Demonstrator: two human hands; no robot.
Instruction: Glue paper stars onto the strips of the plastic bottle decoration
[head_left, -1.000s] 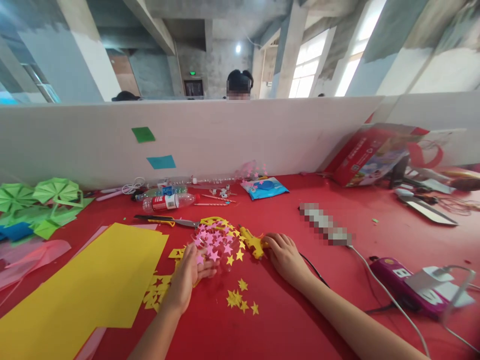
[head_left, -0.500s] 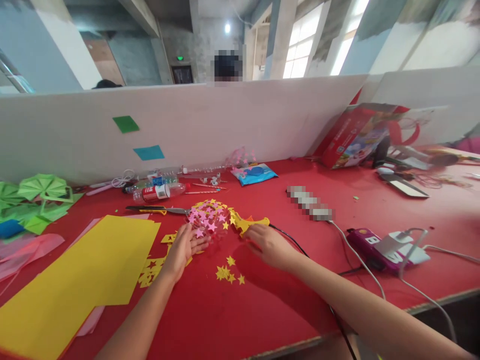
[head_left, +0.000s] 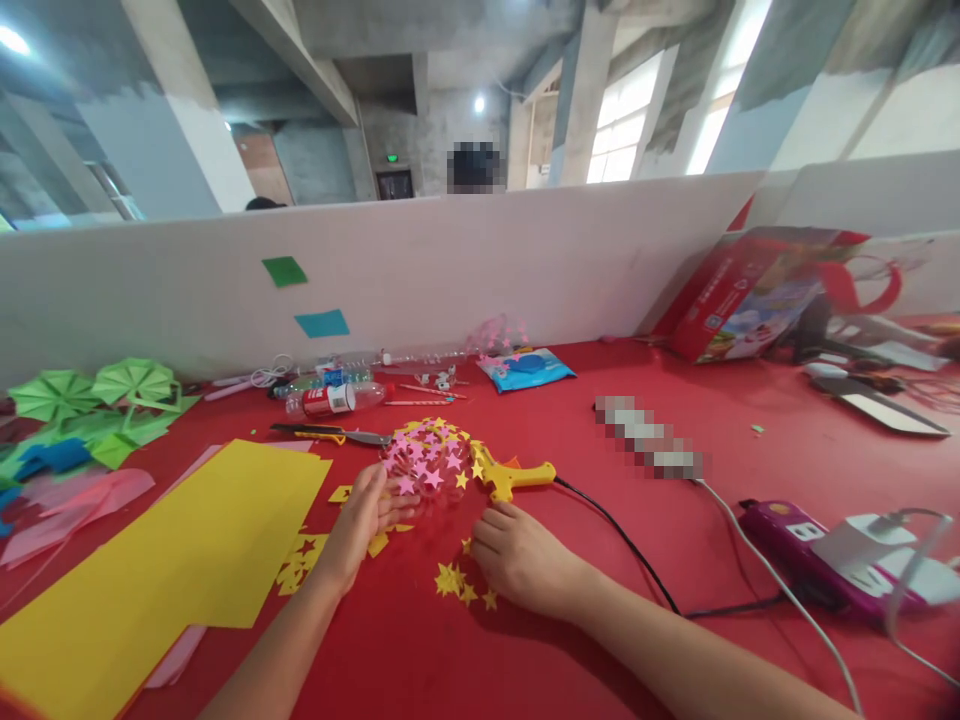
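A clear rounded form covered in pink and yellow stars [head_left: 429,458] stands on the red table. My left hand [head_left: 364,520] is at its near left side, fingers stretched out and apart; whether they touch it I cannot tell. Just right of the stars lies a yellow glue gun [head_left: 529,476], its black cord trailing right. My right hand [head_left: 521,562] is below the glue gun, off it, fingers curled and closed; their tips are hidden. Loose yellow paper stars [head_left: 450,580] lie beside and below those fingers.
Yellow paper sheets [head_left: 195,540] and punched yellow scraps [head_left: 296,570] are at left. Behind are a utility knife [head_left: 307,432], scissors [head_left: 364,438], a plastic bottle [head_left: 330,399] and a blue packet [head_left: 527,371]. A purple power strip [head_left: 787,545] with cables sits right.
My right hand has come off the glue gun and moved toward the loose yellow stars, its fingers curling in. My left hand stays beside the starred form. The camera view has shifted slightly.
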